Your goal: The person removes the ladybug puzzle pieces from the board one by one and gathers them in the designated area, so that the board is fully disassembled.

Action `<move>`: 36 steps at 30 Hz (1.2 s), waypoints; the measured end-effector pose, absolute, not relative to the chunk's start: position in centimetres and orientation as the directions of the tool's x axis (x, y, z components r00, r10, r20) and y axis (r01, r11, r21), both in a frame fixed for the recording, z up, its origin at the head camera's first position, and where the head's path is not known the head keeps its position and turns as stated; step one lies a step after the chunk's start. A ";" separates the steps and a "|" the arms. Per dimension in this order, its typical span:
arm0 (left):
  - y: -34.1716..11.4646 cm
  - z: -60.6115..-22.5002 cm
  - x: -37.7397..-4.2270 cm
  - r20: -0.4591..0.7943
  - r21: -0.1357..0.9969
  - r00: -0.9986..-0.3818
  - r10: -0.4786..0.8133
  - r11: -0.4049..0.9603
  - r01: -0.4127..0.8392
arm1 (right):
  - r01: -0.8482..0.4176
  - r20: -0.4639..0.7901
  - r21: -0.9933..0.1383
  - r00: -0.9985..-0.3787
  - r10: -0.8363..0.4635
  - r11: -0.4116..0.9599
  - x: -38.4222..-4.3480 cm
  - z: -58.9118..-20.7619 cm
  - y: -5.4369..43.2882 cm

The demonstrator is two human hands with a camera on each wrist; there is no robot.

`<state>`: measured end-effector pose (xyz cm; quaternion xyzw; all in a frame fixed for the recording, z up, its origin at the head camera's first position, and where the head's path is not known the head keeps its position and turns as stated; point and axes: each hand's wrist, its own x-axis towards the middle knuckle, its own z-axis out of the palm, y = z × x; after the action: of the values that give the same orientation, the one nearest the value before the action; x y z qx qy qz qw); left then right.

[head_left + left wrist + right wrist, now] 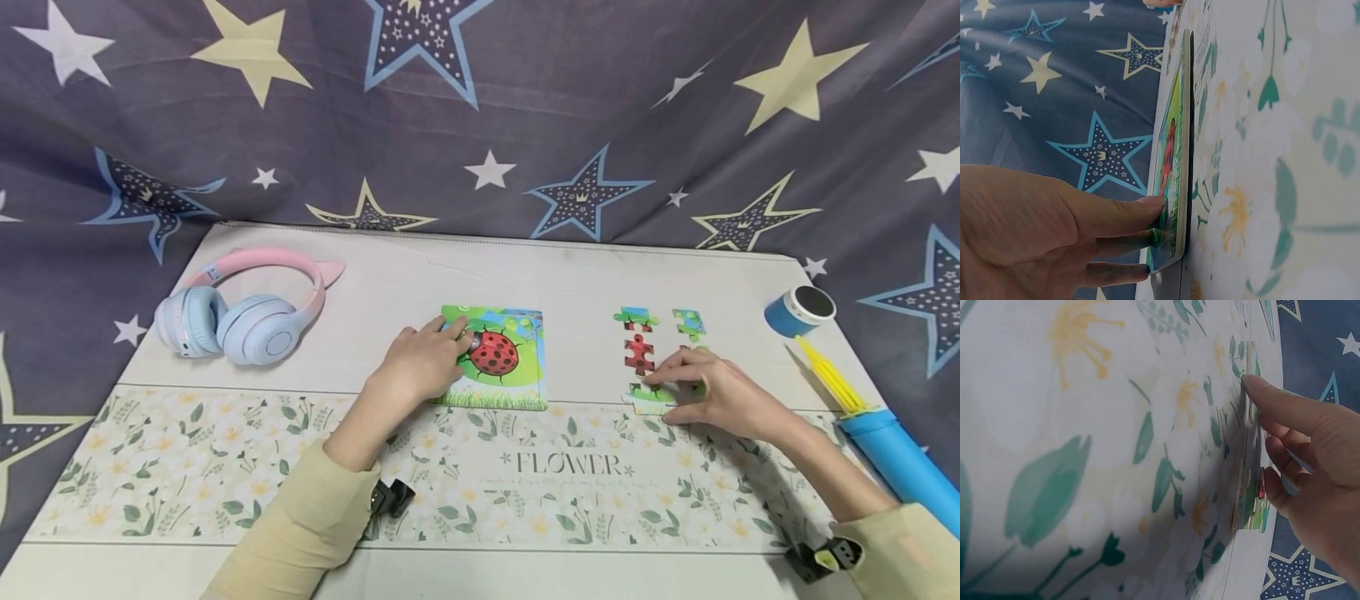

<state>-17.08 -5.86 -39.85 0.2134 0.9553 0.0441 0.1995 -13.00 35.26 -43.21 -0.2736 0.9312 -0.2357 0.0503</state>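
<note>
So we've got a square board printed with a red ladybug on green point(501, 358) in the centre of the frame, and the left hand point(422, 360) rests on its left edge. From the left wrist view, the thumb and a couple of fingers touch it near a corner, loosely, not wrapped round anything. Our first worry: if that hand leans sideways, the board could slide on the smooth-looking table cover.

Right of centre lie the loose jigsaw pieces: a blue-and-green one point(636, 316) at the top, a red one with black spots point(640, 353) below it, a green-and-white grassy one point(651, 402) at the bottom, and another blue-and-green one point(688, 322) off to the right. The right hand point(723, 393) is spread over the lower pieces, thumb and index well apart; we can't tell whether either fingertip actually presses on one. A clumsy pinch could shove the grassy piece out of line or snag a tab. The palm also hides part of the group, so anything under it might get dragged along unnoticed.

One more (minor, but we'd hate it): the right sleeve point(903, 546) sits close to the blue plastic pump with a yellow nozzle point(896, 458) at lower right. A backward elbow could knock that nozzle into the blue-and-white jar point(799, 311).
</note>
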 end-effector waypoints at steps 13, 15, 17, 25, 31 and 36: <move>-5.4 -40.2 -17.3 -0.328 0.187 -0.834 0.444 0.896 0.404 | -0.364 0.128 -0.582 -0.924 -0.360 0.727 -14.2 -41.7 34.6; -5.3 -40.2 -17.4 -0.314 0.195 -0.836 0.450 0.892 0.407 | -0.329 0.139 -0.613 -0.940 -0.312 0.719 -14.8 -41.4 33.9; -5.2 -40.2 -17.5 -0.300 0.206 -0.838 0.456 0.889 0.410 | -0.315 0.162 -0.639 -0.947 -0.277 0.702 -15.4 -41.0 33.0; -5.4 -40.0 -17.7 -0.264 0.257 -0.848 0.459 0.881 0.396 | -0.316 0.260 -0.751 -0.948 -0.181 0.580 -17.5 -40.2 29.1; -6.6 -39.8 -17.9 -0.246 0.279 -0.853 0.460 0.877 0.392 | -0.314 0.282 -0.811 -0.949 -0.139 0.493 -18.6 -40.3 26.4; -7.9 -40.1 -17.3 -0.208 0.264 -0.854 0.478 0.868 0.421 | -0.318 0.292 -0.831 -0.948 -0.128 0.456 -19.7 -39.9 23.8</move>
<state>-17.32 -7.85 -40.06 0.2349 0.9570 0.1048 0.1344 -19.70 23.78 -39.91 -0.1313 0.8481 -0.5047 -0.0941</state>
